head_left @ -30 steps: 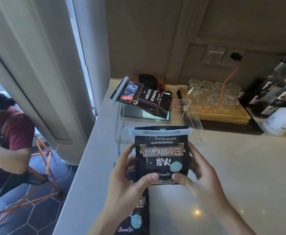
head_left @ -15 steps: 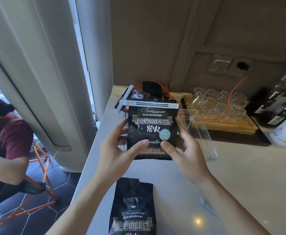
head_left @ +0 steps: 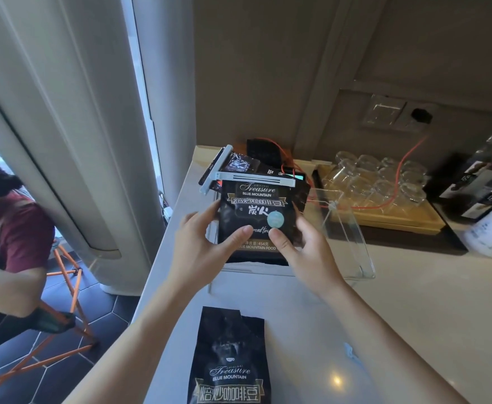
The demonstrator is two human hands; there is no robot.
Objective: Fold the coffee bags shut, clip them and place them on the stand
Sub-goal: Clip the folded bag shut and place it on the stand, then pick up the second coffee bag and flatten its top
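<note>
Both hands grasp one clipped coffee bag [head_left: 255, 220] upright over the clear stand [head_left: 352, 237]: left hand [head_left: 201, 243] on its left edge with the thumb across the front, right hand [head_left: 303, 246] on its right edge, thumb also on the front. Neither hand has let go.

Largest to smallest:
- Table [head_left: 414, 316]: pale top, carries everything below.
- Stand: transparent, at the far left of the table; walls hard to trace, right wall and front lip visible. The held bag's lower edge sits at or just inside the front lip; contact with the stand floor cannot be told.
- Rear bag [head_left: 240, 164]: already clipped, leaning back in the stand behind the held one.
- Unsealed bag [head_left: 228, 360]: flat on the table near the camera, top ragged and open, no clip on it.
- White clip [head_left: 255, 179]: clamped across the held bag's folded top.
- Small pale object [head_left: 351, 352] on the table right of the flat bag; possibly a spare clip, too blurred to say.

Step in hand, by judgement: placing the second bag. Fold and clip look done.

Next move calls for lowering the bag until its base is seated, leaning it against the rear bag, then releasing both hands without tipping either one. The flat bag remains to be folded and clipped.
</note>
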